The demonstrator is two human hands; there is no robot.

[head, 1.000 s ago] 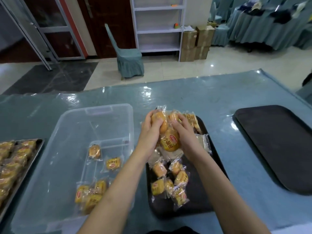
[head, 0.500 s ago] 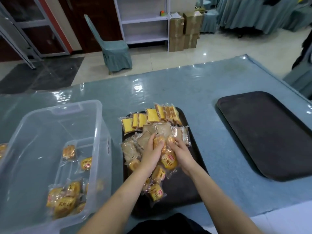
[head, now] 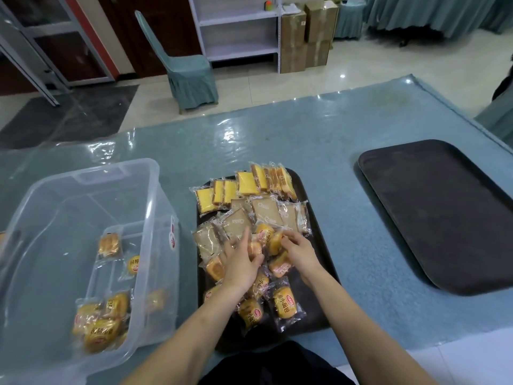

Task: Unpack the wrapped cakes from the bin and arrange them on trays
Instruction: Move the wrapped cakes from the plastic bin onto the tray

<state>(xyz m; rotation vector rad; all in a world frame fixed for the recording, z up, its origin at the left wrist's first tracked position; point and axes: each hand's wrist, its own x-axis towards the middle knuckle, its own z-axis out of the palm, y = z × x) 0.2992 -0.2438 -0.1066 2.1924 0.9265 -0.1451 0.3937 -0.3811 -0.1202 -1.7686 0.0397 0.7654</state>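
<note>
- I see my left hand [head: 241,259], fingers spread and relaxed, resting on wrapped round cakes [head: 283,302] on the middle dark tray [head: 319,240].
- My right hand [head: 301,250] pinches one round cake [head: 273,241] there.
- More cakes lie in the clear bin [head: 155,207], left of the tray.
- A second dark tray [head: 444,212] sits well apart, right.

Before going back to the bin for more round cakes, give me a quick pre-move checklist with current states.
1. Left hand free of cakes: cannot tell; it lies over the round cakes on the middle tray.
2. Right hand free: not ok, fingers on a wrapped cake.
3. Cakes left in the clear bin: ok, several remain.
4. Space on the middle tray: ok, bare patch along its right side.
5. Spare tray on the right ready: ok, bare.
</note>
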